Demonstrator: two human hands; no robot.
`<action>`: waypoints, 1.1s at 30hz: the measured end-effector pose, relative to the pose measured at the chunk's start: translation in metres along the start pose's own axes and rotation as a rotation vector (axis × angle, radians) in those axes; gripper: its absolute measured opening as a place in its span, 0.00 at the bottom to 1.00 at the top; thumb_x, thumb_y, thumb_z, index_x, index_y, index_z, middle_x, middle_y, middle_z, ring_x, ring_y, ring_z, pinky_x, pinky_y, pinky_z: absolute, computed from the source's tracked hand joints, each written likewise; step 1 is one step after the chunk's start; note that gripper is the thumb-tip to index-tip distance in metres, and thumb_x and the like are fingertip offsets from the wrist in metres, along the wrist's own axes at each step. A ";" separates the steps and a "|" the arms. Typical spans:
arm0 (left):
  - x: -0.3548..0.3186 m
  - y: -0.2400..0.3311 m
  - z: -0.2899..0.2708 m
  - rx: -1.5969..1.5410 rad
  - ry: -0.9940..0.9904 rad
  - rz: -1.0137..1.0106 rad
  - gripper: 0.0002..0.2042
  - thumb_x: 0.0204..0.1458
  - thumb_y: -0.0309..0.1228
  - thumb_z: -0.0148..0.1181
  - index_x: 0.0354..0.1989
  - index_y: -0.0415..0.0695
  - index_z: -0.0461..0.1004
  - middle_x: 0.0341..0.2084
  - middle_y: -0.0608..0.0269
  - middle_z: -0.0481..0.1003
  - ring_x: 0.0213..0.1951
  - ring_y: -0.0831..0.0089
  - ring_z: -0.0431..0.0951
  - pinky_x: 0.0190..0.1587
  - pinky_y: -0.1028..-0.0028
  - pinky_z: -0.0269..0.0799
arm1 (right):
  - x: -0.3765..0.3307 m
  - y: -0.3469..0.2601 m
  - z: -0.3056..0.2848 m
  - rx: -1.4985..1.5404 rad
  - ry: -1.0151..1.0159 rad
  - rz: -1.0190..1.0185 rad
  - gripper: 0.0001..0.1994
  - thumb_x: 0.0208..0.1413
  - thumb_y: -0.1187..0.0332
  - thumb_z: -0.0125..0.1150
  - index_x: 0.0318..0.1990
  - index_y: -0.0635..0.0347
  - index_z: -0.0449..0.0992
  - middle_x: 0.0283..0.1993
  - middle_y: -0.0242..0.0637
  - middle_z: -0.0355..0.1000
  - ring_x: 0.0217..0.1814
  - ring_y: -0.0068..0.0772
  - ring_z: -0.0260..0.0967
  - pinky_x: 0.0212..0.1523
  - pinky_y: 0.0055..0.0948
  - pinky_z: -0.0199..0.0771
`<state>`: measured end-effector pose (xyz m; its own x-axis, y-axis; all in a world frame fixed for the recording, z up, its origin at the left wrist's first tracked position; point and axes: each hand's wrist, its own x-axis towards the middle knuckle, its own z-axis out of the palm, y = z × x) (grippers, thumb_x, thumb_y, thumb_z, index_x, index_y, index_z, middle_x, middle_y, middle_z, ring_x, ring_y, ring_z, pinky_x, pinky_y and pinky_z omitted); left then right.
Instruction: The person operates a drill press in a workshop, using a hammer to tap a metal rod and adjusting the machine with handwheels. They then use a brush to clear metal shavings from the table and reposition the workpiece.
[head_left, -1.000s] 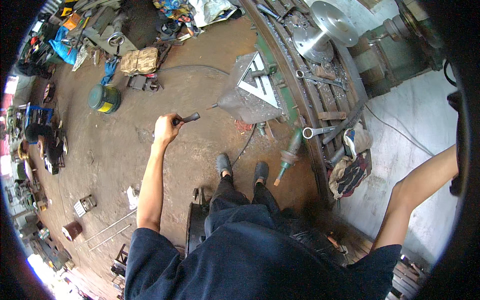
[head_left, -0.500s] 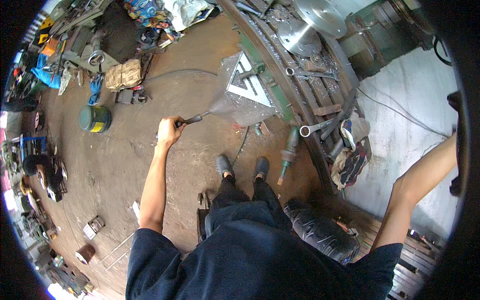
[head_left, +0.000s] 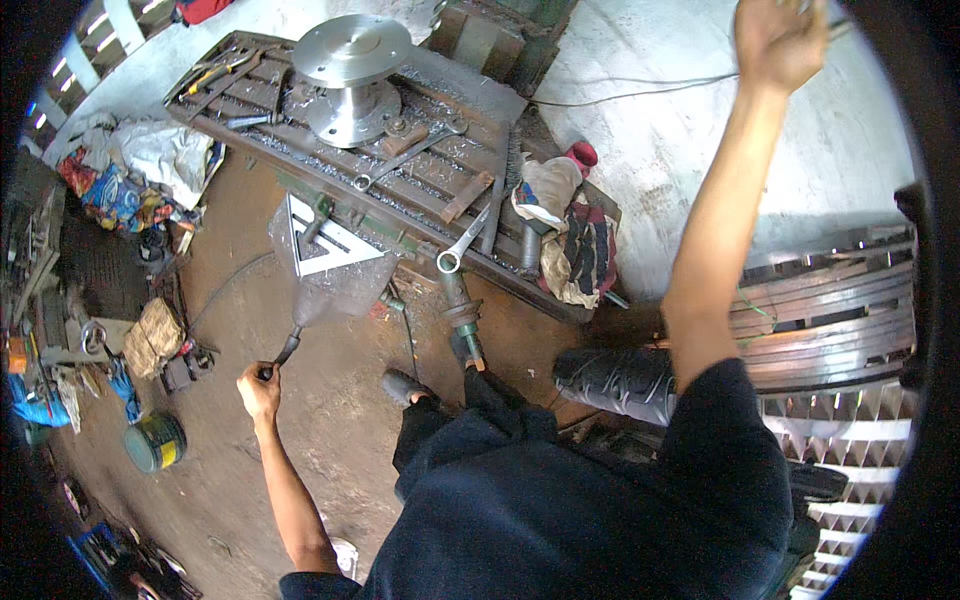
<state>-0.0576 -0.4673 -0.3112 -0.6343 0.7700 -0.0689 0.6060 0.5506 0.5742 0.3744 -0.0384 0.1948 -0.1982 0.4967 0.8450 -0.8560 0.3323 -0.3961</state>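
My left hand [head_left: 260,395] is closed around the dark handle [head_left: 288,350] of a flat shovel. Its wide grey blade [head_left: 335,296] reaches beneath the edge of a slotted metal machine table [head_left: 215,128]. A white triangular frame shape [head_left: 335,250] shows on the blade, partly behind a green crank [head_left: 313,222]; I cannot tell if it is loose. My right arm is raised in front of the pale wall. The right hand [head_left: 780,48] has its fingers curled beside a thin dark thing near the upper edge; what it holds is not clear.
On the table, among metal shavings, stand a shiny flanged metal part [head_left: 352,52], ring-ended wrenches [head_left: 462,243] and bunched cloths [head_left: 578,245]. A green bucket [head_left: 155,442] and a brown bundle [head_left: 154,340] are at left. A dark padded roll [head_left: 615,383] lies by my right side.
The view has swung toward the right and the table. My right hand, formerly out of sight, now shows raised at the upper right. My left hand keeps its hold on the shovel handle.
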 end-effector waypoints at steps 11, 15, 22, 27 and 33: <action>0.010 0.020 0.007 0.408 -0.063 -0.200 0.10 0.47 0.37 0.58 0.34 0.47 0.79 0.31 0.51 0.78 0.37 0.52 0.79 0.41 0.57 0.74 | -0.340 0.063 -0.065 -1.552 -0.192 0.914 0.20 0.46 0.67 0.69 0.47 0.63 0.73 0.38 0.40 0.69 0.39 0.36 0.70 0.43 0.31 0.71; 0.011 0.028 0.003 0.431 -0.072 -0.265 0.11 0.47 0.38 0.59 0.37 0.48 0.79 0.33 0.49 0.79 0.39 0.51 0.78 0.42 0.57 0.73 | -0.310 0.065 -0.055 -1.483 -0.335 1.150 0.13 0.44 0.73 0.66 0.39 0.64 0.78 0.41 0.50 0.74 0.45 0.49 0.72 0.49 0.39 0.70; 0.011 0.036 -0.005 0.369 -0.120 -0.390 0.12 0.47 0.40 0.55 0.37 0.53 0.80 0.34 0.48 0.79 0.39 0.52 0.79 0.45 0.60 0.74 | -0.247 0.044 -0.011 -1.587 0.145 0.594 0.08 0.50 0.75 0.60 0.38 0.67 0.73 0.36 0.43 0.70 0.38 0.38 0.68 0.40 0.32 0.68; 0.013 0.040 -0.010 0.444 -0.151 -0.354 0.13 0.47 0.42 0.53 0.37 0.53 0.80 0.31 0.48 0.79 0.38 0.52 0.79 0.43 0.59 0.74 | -0.231 0.104 0.011 -1.475 -0.283 0.599 0.10 0.49 0.77 0.59 0.41 0.65 0.74 0.41 0.44 0.69 0.43 0.44 0.69 0.46 0.35 0.69; 0.014 0.029 -0.008 0.402 -0.180 -0.352 0.13 0.48 0.42 0.54 0.37 0.52 0.80 0.32 0.49 0.79 0.38 0.53 0.80 0.43 0.59 0.75 | -0.240 0.244 0.088 -1.107 -0.607 0.802 0.12 0.49 0.73 0.62 0.43 0.60 0.75 0.44 0.46 0.69 0.48 0.48 0.69 0.49 0.37 0.69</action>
<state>-0.0527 -0.4428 -0.2884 -0.7608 0.5411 -0.3583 0.5301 0.8366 0.1378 0.1710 -0.1473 -0.0729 -0.8288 0.5287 0.1833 0.3048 0.7013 -0.6443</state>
